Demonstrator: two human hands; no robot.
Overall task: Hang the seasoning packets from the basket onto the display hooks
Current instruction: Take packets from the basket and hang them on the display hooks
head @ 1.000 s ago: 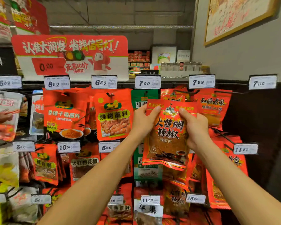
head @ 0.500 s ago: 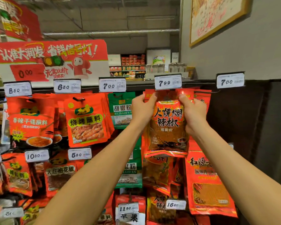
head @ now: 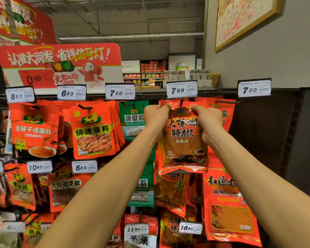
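- The left hand [head: 155, 117] and the right hand [head: 207, 119] were both raised to the top row of a hanging display, one at each upper corner of a red chilli powder packet [head: 183, 144].
- The left fingers [head: 164, 108] were curled over and pinched the packet's top left corner; the right fingers [head: 197, 108] did the same at the top right corner.
- The packet hung upright between the two hands, its top edge level with a dark display hook [head: 182, 102] that showed just above the middle of that edge, directly under the 7.99 price tag [head: 182, 89].
- Whether the hook already passed through the packet's hole could not be told.
- More red packets sat behind the held one on the same hook.
- To its left hung green pepper packets [head: 132, 120] below a 7.00 price tag [head: 120, 92], and further left a stack of red barbecue dip packets [head: 94, 129].
- To its right, partly hidden by the right hand, hung another red packet [head: 225, 111], with a second 7.00 tag [head: 254, 88] beyond it over bare dark panel.
- Below the held packet hung a large red spice packet [head: 229, 208] and a 16.80 tag [head: 190, 228].
- A red promotional sign [head: 61, 63] stood above the rack.
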